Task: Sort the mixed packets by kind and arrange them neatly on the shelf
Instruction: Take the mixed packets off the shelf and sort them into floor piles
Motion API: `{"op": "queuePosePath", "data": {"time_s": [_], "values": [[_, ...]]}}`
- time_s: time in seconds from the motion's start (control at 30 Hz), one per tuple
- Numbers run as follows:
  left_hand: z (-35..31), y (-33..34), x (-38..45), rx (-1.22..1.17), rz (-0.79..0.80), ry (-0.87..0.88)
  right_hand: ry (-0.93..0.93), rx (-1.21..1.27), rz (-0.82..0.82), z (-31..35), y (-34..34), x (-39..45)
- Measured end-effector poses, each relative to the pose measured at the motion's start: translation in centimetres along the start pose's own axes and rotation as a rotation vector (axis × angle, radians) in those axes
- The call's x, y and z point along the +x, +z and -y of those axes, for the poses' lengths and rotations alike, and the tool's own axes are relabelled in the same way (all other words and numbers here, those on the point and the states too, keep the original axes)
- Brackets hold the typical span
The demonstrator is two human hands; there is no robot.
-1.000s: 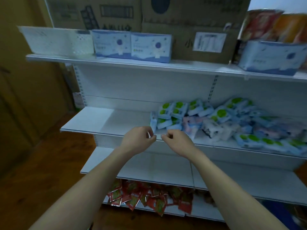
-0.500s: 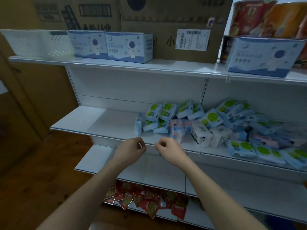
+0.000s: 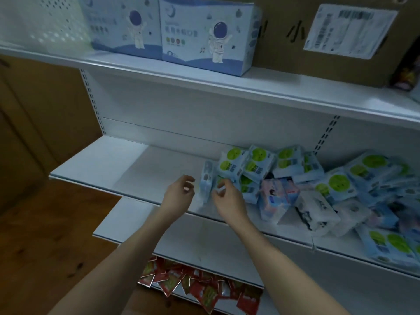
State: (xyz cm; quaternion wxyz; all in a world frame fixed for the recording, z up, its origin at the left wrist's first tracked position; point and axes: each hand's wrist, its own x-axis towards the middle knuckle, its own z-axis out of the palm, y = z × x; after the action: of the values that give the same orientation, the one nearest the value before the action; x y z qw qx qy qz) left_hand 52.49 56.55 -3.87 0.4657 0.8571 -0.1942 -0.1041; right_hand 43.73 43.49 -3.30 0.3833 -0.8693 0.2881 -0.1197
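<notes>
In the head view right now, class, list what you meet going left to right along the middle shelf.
Bare shelf surface → left hand → upright blue packet → right hand → pink packet → white packet → blue packets with green circles at the right end.

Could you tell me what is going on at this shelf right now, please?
A person is sorting packets on the middle shelf. Both hands are out over its front edge, next to an upright pale blue packet at the left end of a jumbled pile of green-dot packets mixed with pink packets and white packets. The left hand and right hand have curled fingers, but what they hold, if anything, is unclear. The pile looks unsorted, and the shelf's left part is bare.
</notes>
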Motion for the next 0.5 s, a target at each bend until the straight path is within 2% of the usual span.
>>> {"op": "queuePosePath", "data": {"time_s": [0.2, 0.3, 0.4, 0.47, 0.5], "values": [[1.2, 0.8, 3.7, -0.325, 0.242, -0.115, 0.001, -0.107, -0.023, 1.7, 3.6, 4.1], [1.7, 0.0, 4.5, -0.387, 0.307, -0.153, -0.057, -0.169, -0.057, 1.3, 3.9, 5.1], [2.2, -1.5, 5.6, -0.310, 0.200, -0.121, -0.105, -0.042, -0.035, 0.9, 2.5, 5.8], [2.2, -2.5, 5.9, -0.302, 0.082, -0.160, -0.067, 0.166, 0.012, 1.0, 1.1, 5.9], [2.1, -2.8, 5.8, -0.335, 0.073, -0.206, -0.022, 0.324, 0.042, 1.2, 0.6, 5.8]]}}
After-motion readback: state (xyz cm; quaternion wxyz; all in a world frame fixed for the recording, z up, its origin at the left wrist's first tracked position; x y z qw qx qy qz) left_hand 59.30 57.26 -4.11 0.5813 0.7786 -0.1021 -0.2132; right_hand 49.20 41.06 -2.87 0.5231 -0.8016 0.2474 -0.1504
